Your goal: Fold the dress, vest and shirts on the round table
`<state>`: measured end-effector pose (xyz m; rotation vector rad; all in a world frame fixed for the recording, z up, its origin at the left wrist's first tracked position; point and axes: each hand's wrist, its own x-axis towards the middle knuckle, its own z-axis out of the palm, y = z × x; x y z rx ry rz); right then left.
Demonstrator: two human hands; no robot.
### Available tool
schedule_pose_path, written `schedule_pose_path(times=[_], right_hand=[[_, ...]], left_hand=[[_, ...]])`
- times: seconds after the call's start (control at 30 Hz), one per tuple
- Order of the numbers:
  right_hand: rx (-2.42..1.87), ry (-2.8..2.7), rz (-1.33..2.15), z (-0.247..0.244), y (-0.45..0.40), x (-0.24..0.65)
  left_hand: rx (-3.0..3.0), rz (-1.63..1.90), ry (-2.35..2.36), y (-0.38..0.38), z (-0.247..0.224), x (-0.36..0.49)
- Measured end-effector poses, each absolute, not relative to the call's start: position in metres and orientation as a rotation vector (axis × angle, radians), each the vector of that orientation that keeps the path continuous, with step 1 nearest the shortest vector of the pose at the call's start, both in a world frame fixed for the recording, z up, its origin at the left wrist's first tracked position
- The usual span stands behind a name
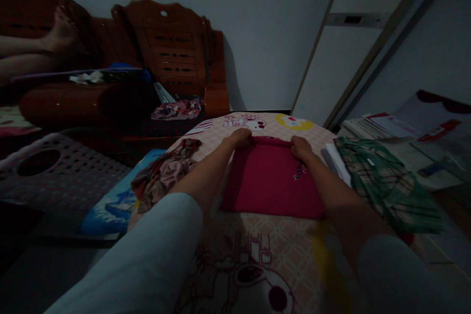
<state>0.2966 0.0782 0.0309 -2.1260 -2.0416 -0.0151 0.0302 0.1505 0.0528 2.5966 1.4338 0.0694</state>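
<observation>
"What are you holding?"

"A folded magenta garment (270, 181), lying flat on a cartoon-printed cover (221, 240). My left hand (241, 137) pinches its far left corner and my right hand (300, 148) its far right corner. A narrow patterned strip shows along the far edge between them, and a small embroidered motif sits near the right side."

"Any containers nearby?"

"Well to the left of the garment is a pale plastic lattice (84, 181) with an oval opening. I cannot tell if it is a basket or a chair back, and what lies behind it is too dark to make out. Beyond the garment, to the left, a carved wooden chair (172, 54) bears a crumpled floral cloth (178, 109) on its seat."

"And what else surrounds it?"

"Left of the garment lies a rumpled brown clothing heap (165, 171), with a blue wave-printed panel (117, 206) past it. Just to the right are a folded white cloth (336, 162) and a green plaid shirt (386, 181), with a stack of papers (368, 127) behind. Someone's bare foot (62, 29) rests far beyond on the left."

"Anything in the way?"

"My right forearm covers part of the garment's right edge."
</observation>
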Motion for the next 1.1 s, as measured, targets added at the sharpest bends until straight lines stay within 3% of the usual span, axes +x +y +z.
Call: schedule_pose_path(times=[0.33, 0.6, 0.9, 1.1], right_hand=[[-1.887, -1.902, -0.273, 0.075, -0.018, 0.296], [-1.839, -2.062, -0.212, 0.042, -0.117, 0.278], [-1.793, -2.029, -0.140, 0.041, -0.141, 0.280], [-1.829, -2.265, -0.014, 0.044, -0.163, 0.278]], left_hand=[[2.770, 0.478, 1.265, 0.070, 0.100, -0.004], [2.681, 0.313, 1.028, -0.023, 0.070, -0.029], [2.624, 0.432, 0.967, -0.036, 0.072, -0.039], [2.663, 0.190, 0.833, -0.053, 0.069, -0.043]])
